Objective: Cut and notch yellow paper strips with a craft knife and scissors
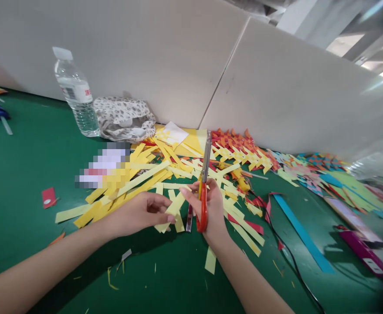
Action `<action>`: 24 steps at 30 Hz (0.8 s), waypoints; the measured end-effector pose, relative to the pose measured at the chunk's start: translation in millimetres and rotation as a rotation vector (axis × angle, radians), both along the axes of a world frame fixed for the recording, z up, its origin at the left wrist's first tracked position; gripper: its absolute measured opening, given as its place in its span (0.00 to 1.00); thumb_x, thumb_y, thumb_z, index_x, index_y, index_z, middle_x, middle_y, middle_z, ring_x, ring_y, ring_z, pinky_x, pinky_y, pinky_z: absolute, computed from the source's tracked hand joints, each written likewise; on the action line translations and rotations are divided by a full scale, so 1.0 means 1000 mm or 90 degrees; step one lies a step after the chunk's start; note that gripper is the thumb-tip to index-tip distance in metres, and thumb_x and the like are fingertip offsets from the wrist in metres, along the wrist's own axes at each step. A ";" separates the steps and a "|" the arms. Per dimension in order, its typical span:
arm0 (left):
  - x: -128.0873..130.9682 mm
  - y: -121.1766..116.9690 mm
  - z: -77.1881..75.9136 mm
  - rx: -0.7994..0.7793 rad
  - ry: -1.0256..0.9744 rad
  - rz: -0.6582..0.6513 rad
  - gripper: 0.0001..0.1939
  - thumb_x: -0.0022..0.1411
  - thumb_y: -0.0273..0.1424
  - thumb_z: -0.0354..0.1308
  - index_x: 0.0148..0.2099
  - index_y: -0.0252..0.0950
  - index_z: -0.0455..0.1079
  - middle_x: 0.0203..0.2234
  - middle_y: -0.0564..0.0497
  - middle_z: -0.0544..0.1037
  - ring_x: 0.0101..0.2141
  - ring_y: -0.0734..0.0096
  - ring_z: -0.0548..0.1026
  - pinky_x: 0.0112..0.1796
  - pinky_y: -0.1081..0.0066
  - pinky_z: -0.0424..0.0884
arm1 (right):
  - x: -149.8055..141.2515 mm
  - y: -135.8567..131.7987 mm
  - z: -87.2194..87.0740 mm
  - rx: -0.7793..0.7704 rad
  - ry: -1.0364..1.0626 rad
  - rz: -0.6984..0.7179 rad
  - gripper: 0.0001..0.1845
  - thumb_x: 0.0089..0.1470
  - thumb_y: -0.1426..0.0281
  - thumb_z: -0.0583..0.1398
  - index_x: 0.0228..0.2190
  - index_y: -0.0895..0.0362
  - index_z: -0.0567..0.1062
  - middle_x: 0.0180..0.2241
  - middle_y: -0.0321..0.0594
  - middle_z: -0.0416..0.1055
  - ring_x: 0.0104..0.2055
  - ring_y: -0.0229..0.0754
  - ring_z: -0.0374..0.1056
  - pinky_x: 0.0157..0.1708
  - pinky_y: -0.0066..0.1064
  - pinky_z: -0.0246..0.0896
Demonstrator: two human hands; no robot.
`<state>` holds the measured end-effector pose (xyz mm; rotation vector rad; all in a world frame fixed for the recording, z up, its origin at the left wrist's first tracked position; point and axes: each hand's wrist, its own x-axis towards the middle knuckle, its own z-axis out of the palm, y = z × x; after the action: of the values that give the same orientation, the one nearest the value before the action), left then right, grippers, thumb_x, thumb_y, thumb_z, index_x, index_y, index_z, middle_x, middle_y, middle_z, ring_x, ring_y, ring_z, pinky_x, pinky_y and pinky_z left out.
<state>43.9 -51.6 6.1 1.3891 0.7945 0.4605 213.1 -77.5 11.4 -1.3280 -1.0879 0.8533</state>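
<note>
My left hand [150,212] pinches the lower end of a pale yellow paper strip [174,208] between thumb and fingers. The strip slants up toward my right hand [213,207], whose thumb lies near its upper end. In that hand is a pair of scissors [203,196] with orange-red handles, blades pointing up and away from me and seeming closed. Beneath and around both hands lie loose yellow and pale yellow paper strips [134,185], heaped toward the left and fanned out at the right. A dark shiny strip [189,218] sits between my hands.
A water bottle [76,98] and a patterned cloth pouch [124,120] stand against the grey partition [145,52]. Woven paper fish shapes [240,150] lie at the back. Right of my hands are a black cable [292,257], a blue strip [300,231] and a purple object [363,253].
</note>
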 end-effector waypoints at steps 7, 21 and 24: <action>0.001 0.000 0.002 -0.075 -0.019 0.039 0.15 0.48 0.34 0.64 0.40 0.37 0.73 0.23 0.51 0.80 0.24 0.70 0.76 0.24 0.74 0.68 | 0.003 0.001 -0.003 -0.027 0.049 -0.005 0.26 0.34 0.68 0.68 0.30 0.51 0.58 0.26 0.29 0.66 0.28 0.39 0.68 0.32 0.35 0.67; 0.000 0.000 0.000 -0.140 -0.034 0.045 0.23 0.48 0.29 0.64 0.49 0.37 0.69 0.26 0.50 0.81 0.28 0.68 0.77 0.28 0.71 0.72 | 0.007 0.002 -0.009 -0.021 0.044 -0.017 0.24 0.35 0.71 0.68 0.31 0.51 0.60 0.27 0.28 0.66 0.28 0.38 0.68 0.36 0.36 0.65; -0.001 0.001 -0.002 -0.149 -0.036 0.040 0.24 0.47 0.29 0.65 0.48 0.37 0.69 0.28 0.50 0.81 0.30 0.67 0.78 0.30 0.70 0.71 | 0.008 0.003 -0.009 -0.025 0.059 -0.023 0.25 0.34 0.71 0.68 0.31 0.51 0.60 0.27 0.28 0.66 0.28 0.37 0.68 0.35 0.35 0.65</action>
<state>43.4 -50.4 4.4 1.1319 0.8200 0.4389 221.2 -75.0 2.0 -1.3231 -0.9773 0.9042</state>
